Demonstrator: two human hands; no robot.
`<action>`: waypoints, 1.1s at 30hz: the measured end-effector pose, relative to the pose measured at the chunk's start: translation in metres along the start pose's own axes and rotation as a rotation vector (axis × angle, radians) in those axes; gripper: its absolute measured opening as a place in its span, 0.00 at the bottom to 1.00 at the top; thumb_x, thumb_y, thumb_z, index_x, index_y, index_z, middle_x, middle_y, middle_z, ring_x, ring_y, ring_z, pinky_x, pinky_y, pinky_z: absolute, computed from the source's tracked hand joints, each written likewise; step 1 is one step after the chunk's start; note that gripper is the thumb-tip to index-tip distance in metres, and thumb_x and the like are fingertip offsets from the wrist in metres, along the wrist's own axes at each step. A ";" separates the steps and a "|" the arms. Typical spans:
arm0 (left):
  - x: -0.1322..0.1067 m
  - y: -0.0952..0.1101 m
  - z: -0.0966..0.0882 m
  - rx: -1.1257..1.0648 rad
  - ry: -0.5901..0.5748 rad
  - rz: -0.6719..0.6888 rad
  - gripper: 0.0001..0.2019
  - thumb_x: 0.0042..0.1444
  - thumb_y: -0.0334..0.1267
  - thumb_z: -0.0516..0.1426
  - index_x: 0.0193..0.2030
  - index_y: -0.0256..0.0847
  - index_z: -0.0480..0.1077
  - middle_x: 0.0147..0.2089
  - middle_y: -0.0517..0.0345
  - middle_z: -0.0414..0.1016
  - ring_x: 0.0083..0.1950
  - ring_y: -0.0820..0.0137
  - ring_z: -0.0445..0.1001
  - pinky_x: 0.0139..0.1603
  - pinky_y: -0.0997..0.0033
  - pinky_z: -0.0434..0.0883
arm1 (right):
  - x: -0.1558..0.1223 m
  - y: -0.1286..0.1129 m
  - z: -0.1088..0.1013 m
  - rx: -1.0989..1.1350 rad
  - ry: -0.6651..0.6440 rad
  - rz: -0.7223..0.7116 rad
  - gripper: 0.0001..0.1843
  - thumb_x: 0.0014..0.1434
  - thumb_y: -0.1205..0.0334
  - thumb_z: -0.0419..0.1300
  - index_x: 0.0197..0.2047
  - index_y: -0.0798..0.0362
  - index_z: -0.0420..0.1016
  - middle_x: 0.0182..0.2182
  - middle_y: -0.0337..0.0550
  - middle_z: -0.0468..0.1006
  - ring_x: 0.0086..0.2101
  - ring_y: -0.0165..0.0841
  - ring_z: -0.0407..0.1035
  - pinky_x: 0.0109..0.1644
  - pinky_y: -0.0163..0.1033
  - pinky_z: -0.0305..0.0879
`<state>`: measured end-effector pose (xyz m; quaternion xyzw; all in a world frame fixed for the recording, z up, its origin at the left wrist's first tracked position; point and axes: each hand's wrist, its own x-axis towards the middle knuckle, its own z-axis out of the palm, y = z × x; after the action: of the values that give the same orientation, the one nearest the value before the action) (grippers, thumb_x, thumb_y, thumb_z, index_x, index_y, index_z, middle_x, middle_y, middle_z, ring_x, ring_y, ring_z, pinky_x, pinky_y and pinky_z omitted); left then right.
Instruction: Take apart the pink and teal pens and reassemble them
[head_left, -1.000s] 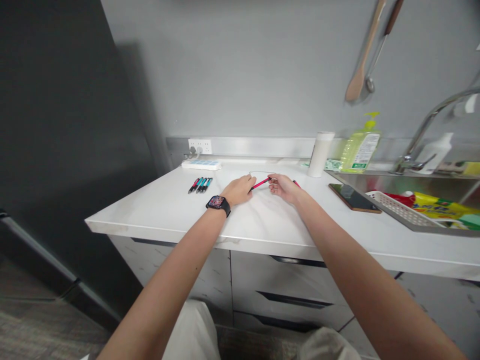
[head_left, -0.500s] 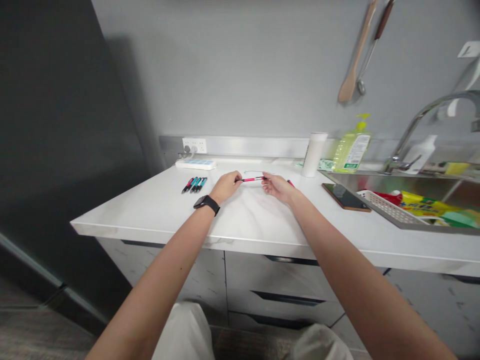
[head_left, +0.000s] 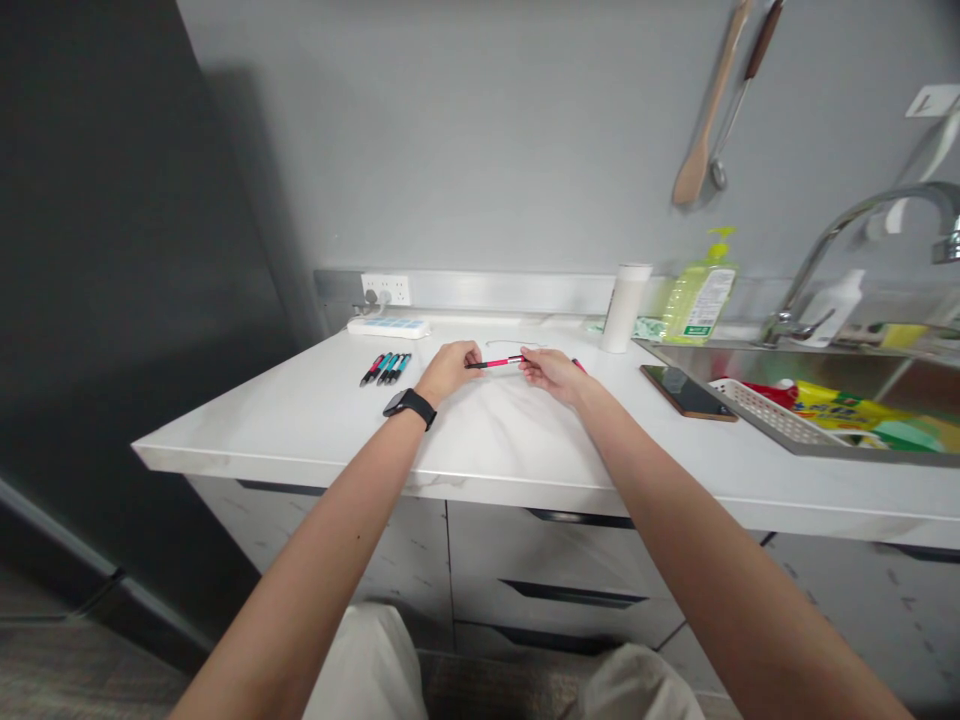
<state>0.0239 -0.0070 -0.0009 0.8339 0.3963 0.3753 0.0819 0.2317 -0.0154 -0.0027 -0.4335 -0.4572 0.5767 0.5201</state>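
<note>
At the far left we have a tall dark cabinet [head_left: 112,250]. Next, on the left of the white counter [head_left: 300,420], we see a row of pink and teal pens [head_left: 385,369] lying side by side, with a power strip [head_left: 388,328] beyond them near the wall. A black watch [head_left: 410,404] sits on our left wrist. Our left hand [head_left: 448,368] is nearly closed, thumb and fingers pinching the dark left end of a pink pen [head_left: 493,364]. That pen lies level between our two hands, around the middle of the counter. Our right hand [head_left: 553,374] has its fingertips pinched together on the pen's right end, the other fingers loosely curled. Just right of it we see a small pink end [head_left: 577,365] of something mostly hidden. Farther right come a white bottle [head_left: 627,308], a phone [head_left: 688,391] lying flat, a yellow-green soap bottle [head_left: 699,300], and the sink [head_left: 832,453] with its tap [head_left: 808,262].
</note>
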 end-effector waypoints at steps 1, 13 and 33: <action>0.000 0.001 -0.001 -0.015 -0.001 -0.016 0.07 0.44 0.34 0.62 0.29 0.38 0.68 0.31 0.58 0.74 0.34 0.69 0.71 0.39 0.70 0.67 | 0.001 0.001 0.000 -0.001 0.000 -0.011 0.11 0.62 0.69 0.56 0.26 0.56 0.67 0.19 0.40 0.73 0.18 0.22 0.64 0.22 0.25 0.65; -0.002 0.001 0.005 0.014 -0.039 -0.042 0.07 0.49 0.37 0.59 0.35 0.39 0.71 0.35 0.56 0.76 0.38 0.68 0.72 0.42 0.70 0.67 | -0.004 -0.003 0.000 0.016 0.065 -0.084 0.13 0.53 0.83 0.55 0.31 0.55 0.68 0.26 0.39 0.77 0.28 0.26 0.74 0.32 0.29 0.72; -0.004 0.006 0.002 -0.083 0.000 -0.063 0.09 0.51 0.35 0.58 0.41 0.39 0.67 0.33 0.59 0.73 0.34 0.71 0.71 0.39 0.72 0.67 | -0.005 -0.004 0.003 0.035 0.070 -0.081 0.14 0.52 0.84 0.53 0.30 0.56 0.68 0.27 0.41 0.78 0.27 0.25 0.73 0.34 0.29 0.72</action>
<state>0.0275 -0.0130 -0.0023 0.8169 0.4064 0.3887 0.1279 0.2304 -0.0204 0.0021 -0.4253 -0.4457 0.5476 0.5662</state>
